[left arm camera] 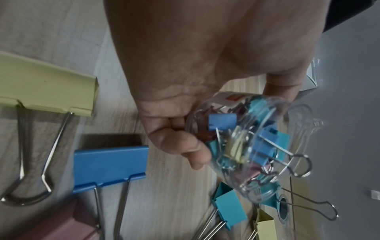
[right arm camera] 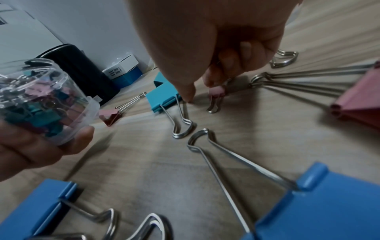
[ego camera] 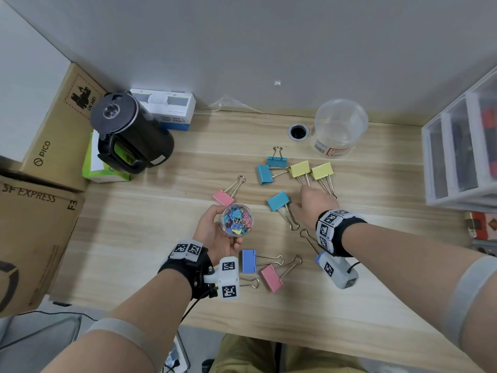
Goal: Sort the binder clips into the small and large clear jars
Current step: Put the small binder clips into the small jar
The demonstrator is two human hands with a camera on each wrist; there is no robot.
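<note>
Only the right wrist view shows right hand [right arm camera: 216, 48] grip pinching small pink clip [right arm camera: 216, 92]; left hand [ego camera: 217, 235] grips small jar [ego camera: 236, 219]

Pink, blue, teal and yellow binder clips [ego camera: 278, 200] on a pale wood-grain table [ego camera: 150, 238] (silver handles).

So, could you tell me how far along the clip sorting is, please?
Done: the small jar, held in the left hand, is packed with small clips. In hand: the right hand pinches a small pink clip on the desk. Left: every large clip, like the teal one; the large jar looks empty.
</note>
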